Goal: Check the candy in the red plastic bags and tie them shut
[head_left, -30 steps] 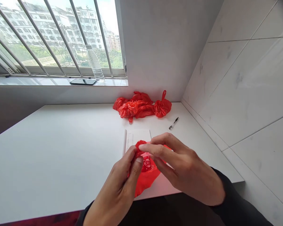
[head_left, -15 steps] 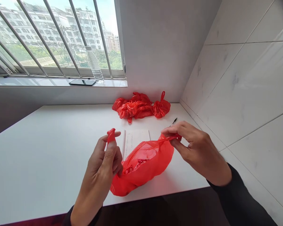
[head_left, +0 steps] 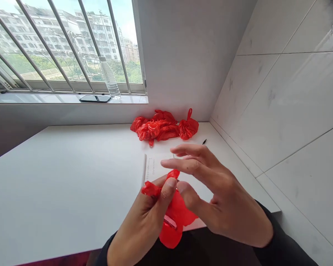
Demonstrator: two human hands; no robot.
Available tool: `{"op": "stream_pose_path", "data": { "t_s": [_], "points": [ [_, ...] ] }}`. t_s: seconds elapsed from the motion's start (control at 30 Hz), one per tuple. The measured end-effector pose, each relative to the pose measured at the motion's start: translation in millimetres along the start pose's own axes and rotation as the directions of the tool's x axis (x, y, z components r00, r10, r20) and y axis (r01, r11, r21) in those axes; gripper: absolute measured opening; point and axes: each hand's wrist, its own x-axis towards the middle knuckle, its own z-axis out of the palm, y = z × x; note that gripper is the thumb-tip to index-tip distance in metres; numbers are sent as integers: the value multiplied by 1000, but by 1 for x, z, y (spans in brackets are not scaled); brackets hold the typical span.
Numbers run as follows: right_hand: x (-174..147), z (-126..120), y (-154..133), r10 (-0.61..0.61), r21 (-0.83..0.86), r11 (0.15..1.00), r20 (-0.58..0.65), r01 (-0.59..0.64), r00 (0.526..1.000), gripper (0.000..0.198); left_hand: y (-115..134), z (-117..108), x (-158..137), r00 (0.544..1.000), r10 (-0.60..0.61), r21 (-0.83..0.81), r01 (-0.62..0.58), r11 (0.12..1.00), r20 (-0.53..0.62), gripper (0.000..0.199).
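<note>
My left hand [head_left: 148, 218] pinches the gathered handles of a red plastic bag [head_left: 180, 210] between thumb and fingers. Two twisted red ends stick up at the thumb. The bag hangs below at the table's front edge, and a small pink packet [head_left: 170, 221] shows through its side. Most of the bag is hidden behind my hands. Close to the handles on the right, my right hand [head_left: 216, 192] has its fingers spread, with nothing visibly held. Its thumb tip is near the bag's handles; whether it touches them I cannot tell.
An open notebook [head_left: 152, 168] lies on the white table [head_left: 72, 177] behind my hands. Several tied red bags [head_left: 161, 127] sit against the wall, with a black pen [head_left: 204, 142] to their right. On the windowsill are a phone [head_left: 94, 99] and a water bottle [head_left: 110, 79].
My hands have come together from opposite sides of the bag. Both handles are now gathered in my left hand, and my right hand has let go with fingers spread. The bag has closed up.
</note>
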Motion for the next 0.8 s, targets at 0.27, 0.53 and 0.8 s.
{"op": "stream_pose_path", "data": {
  "t_s": [0.27, 0.53, 0.8],
  "points": [
    [-4, 6, 13, 84, 137, 987, 23, -86, 996, 24, 1, -17, -2, 982, -185, -298, 191, 935, 48, 43],
    [-7, 19, 33, 78, 123, 987, 212, -105, 974, 75, -14, -40, -1, 987, 87, 93, -100, 991, 135, 13],
    [-4, 28, 59, 313, 316, 836, 393, -447, 864, 43, -46, -30, 5, 751, 656, 679, -445, 584, -72, 35]
  ]
}}
